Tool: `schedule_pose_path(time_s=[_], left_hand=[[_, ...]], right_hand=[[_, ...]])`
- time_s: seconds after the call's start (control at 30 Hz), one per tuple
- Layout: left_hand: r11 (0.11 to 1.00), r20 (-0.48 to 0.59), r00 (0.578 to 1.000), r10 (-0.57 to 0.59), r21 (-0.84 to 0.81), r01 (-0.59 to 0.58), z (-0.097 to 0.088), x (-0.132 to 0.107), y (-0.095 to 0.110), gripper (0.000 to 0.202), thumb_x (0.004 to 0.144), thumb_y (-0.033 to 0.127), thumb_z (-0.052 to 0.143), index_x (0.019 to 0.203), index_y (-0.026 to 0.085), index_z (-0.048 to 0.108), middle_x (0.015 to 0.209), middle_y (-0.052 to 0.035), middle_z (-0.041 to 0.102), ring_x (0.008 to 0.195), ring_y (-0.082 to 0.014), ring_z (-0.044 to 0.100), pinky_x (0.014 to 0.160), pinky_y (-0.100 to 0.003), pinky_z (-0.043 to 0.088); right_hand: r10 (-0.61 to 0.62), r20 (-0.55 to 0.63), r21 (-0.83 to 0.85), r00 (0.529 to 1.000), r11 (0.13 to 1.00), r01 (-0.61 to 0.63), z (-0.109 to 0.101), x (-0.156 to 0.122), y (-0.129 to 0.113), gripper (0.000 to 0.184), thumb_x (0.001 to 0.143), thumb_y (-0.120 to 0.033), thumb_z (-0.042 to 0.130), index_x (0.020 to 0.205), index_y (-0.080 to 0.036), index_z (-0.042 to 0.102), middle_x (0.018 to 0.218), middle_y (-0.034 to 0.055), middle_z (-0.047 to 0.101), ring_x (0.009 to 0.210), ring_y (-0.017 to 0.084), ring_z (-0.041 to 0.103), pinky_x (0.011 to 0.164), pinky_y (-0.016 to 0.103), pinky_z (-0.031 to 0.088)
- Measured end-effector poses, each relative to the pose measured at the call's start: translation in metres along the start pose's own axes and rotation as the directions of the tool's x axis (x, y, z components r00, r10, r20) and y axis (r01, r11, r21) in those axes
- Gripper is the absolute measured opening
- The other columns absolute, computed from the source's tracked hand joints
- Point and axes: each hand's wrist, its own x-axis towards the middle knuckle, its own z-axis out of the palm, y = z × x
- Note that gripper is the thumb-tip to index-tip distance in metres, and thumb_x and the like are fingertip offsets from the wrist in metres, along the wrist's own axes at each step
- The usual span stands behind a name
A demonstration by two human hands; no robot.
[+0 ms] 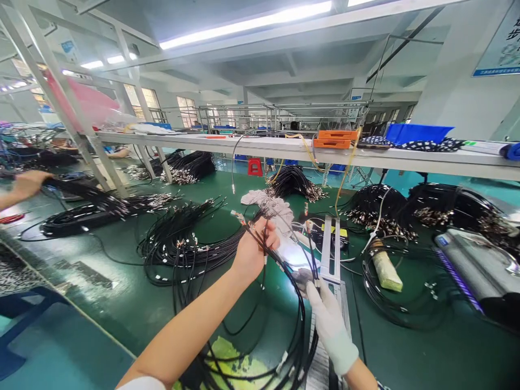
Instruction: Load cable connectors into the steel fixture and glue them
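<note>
My bare left hand (255,246) is closed round several thin black cables (298,309), near their metal-tipped ends. Lower and to the right, my right hand (327,311) wears a white glove with grey fingertips and grips cables of the same bunch. Their ends point upward above the glove. Below both hands the cables hang in a loop, with small white labels on them. A metal rail fixture (332,254) stands just behind the glove, and a bright light shines beside it. Left of my left hand lies a large cable bundle (195,244).
More black cable bundles (377,208) lie along the green table (406,357). A grey machine (483,271) sits at the right, near a taped block (388,268). Orange trays (335,139) rest on the shelf above. At far left, another person's hand (30,184) holds cables.
</note>
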Motion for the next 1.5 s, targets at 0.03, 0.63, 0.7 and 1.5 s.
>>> schedule_pose_path(time_s=[0.03,0.63,0.7,1.5], left_hand=[[0.998,0.023,0.999,-0.039,-0.058,0.041,-0.001,0.001,-0.001,0.048,0.083,0.062,0.067,0.076,0.015,0.059,0.049,0.0064,0.039,0.045,-0.0078,0.038,0.051,-0.021,0.033],[0.983,0.063,0.990,0.130,-0.139,-0.120,0.017,-0.017,-0.031,0.106,0.049,0.100,0.052,0.110,0.014,0.064,0.085,-0.0072,0.061,0.067,-0.0159,0.049,0.061,-0.029,0.040],[0.984,0.093,0.981,0.171,-0.074,-0.165,0.020,-0.023,-0.036,0.108,0.047,0.100,0.053,0.113,0.015,0.062,0.087,-0.0076,0.063,0.071,-0.0180,0.053,0.065,-0.030,0.044],[0.953,0.228,0.974,-0.017,0.299,-0.053,0.018,0.009,-0.005,0.049,0.084,0.054,0.070,0.108,0.012,0.066,0.059,0.0030,0.057,0.035,-0.0001,0.026,0.042,-0.020,0.017]], right_hand=[[0.009,-0.002,-0.012,1.000,1.000,-0.009,0.002,0.000,0.000,0.055,0.082,-0.064,0.066,0.114,-0.020,0.069,0.118,0.0114,0.071,0.110,0.028,0.065,0.104,0.043,0.050],[0.165,-0.176,0.177,0.970,0.975,-0.133,0.018,0.009,0.026,0.053,0.072,-0.070,0.070,0.088,-0.021,0.059,0.059,-0.0049,0.046,0.045,0.010,0.035,0.040,0.023,0.029],[0.170,-0.196,0.181,0.966,0.974,-0.135,0.021,0.012,0.028,0.050,0.072,-0.069,0.071,0.086,-0.022,0.058,0.059,-0.0058,0.043,0.046,0.010,0.033,0.041,0.023,0.028],[0.057,0.173,0.070,0.983,0.995,-0.070,-0.019,-0.011,0.002,0.061,0.085,-0.068,0.060,0.119,-0.019,0.050,0.069,-0.0006,0.065,0.040,0.007,0.043,0.043,0.022,0.034]])
